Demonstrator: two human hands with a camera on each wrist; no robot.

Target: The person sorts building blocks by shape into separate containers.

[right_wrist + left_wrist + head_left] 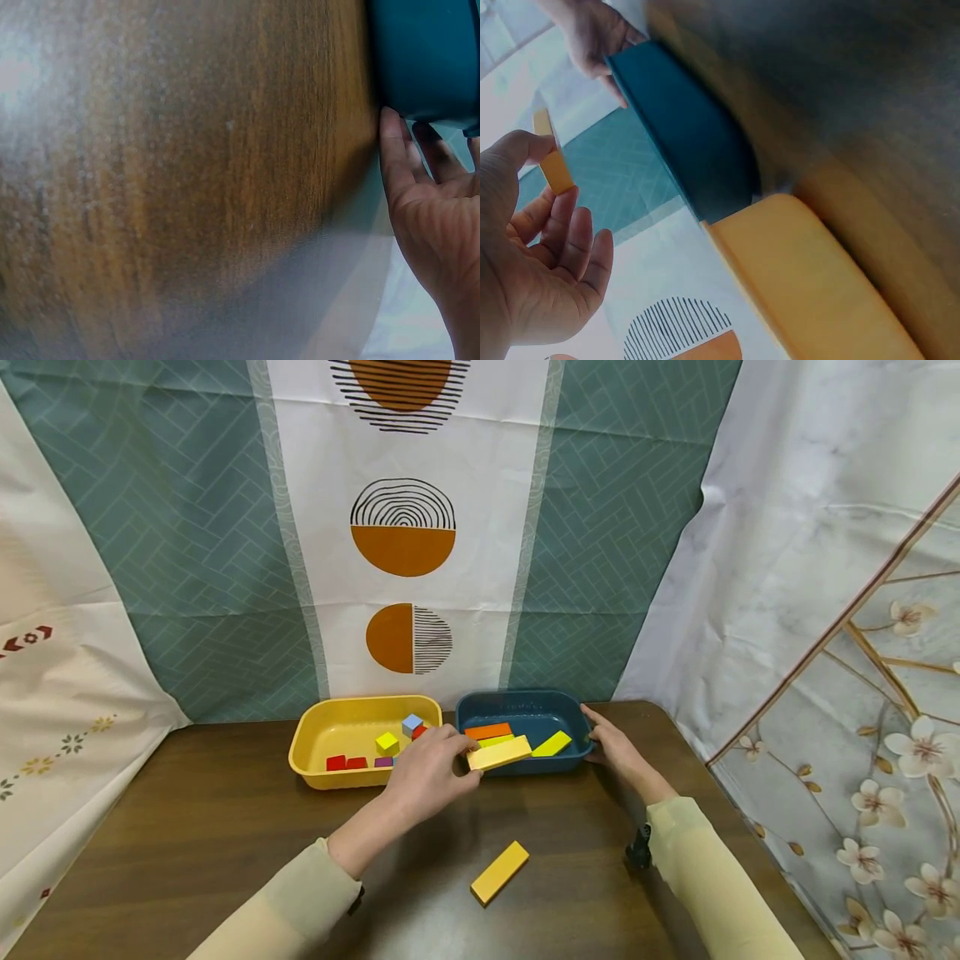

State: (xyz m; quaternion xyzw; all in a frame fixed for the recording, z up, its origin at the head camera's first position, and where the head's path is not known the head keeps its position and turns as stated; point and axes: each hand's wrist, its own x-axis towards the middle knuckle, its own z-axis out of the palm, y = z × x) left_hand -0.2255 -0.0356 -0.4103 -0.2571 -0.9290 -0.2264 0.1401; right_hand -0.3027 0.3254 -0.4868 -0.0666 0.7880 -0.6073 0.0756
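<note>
In the head view my left hand (432, 768) pinches a yellow-orange rectangular block (500, 753) between thumb and fingers, above the front edge of a dark blue tray (525, 697). The left wrist view shows the same block (557, 171) held clear of the tray. My right hand (622, 752) touches the outside of the tray's right end, its fingers fairly straight in the right wrist view. Inside the tray lie an orange block (489, 731) and yellow-green blocks (552, 744), partly covered by the held one. Another yellow-orange block (500, 872) lies on the table between my forearms.
A yellow tray (330, 783) stands left of the blue one, holding several small cubes, among them a yellow cube (387, 744), a light blue cube (411, 725) and red cubes (336, 763). Both trays sit near the back of the brown wooden table (225, 827), before a patterned curtain (202, 527).
</note>
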